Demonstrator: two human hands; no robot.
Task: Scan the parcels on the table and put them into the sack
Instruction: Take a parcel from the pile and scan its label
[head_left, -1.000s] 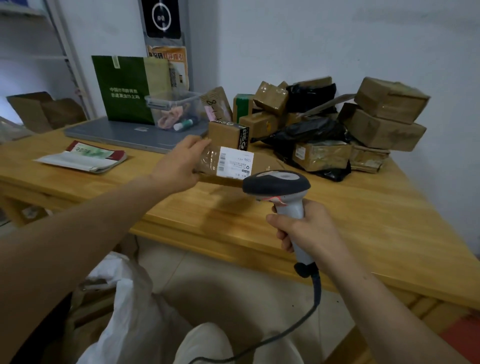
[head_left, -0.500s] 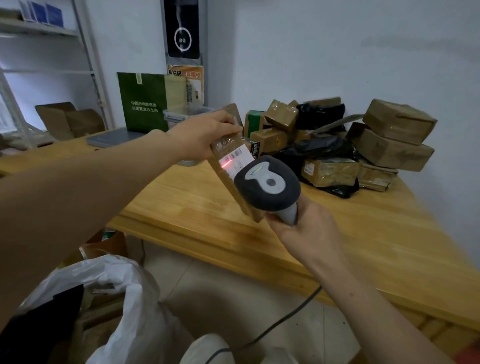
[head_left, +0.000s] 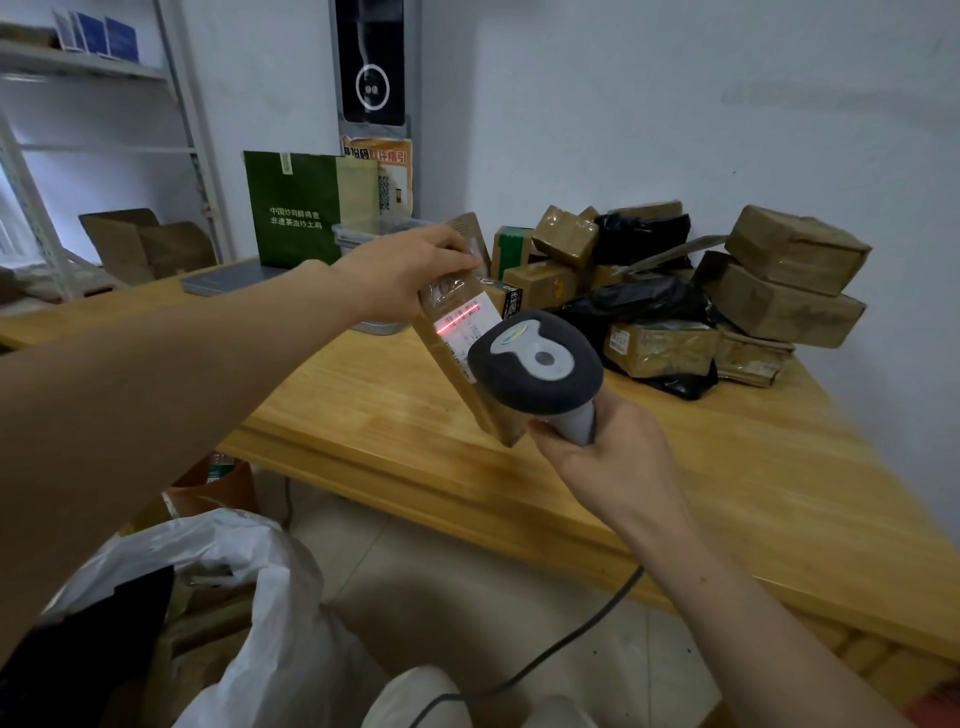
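The left hand (head_left: 400, 275) is gripping a brown parcel (head_left: 467, 358) above the table (head_left: 727, 493) (label lit red). The right hand (head_left: 608, 457) is clasping the scanner (head_left: 537, 364), just beside that parcel.

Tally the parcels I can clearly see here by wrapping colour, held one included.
Brown taped parcels: 8 at least, held parcel included
Black bags: 2
Green box: 1
Total: 11 at least; more may be hidden.

Two lines of white Chinese characters on green bag (head_left: 293, 218); 指引 ends orange poster (head_left: 389, 156) heading; parcel (head_left: 449, 366) white label (head_left: 465, 325) print unreadable.
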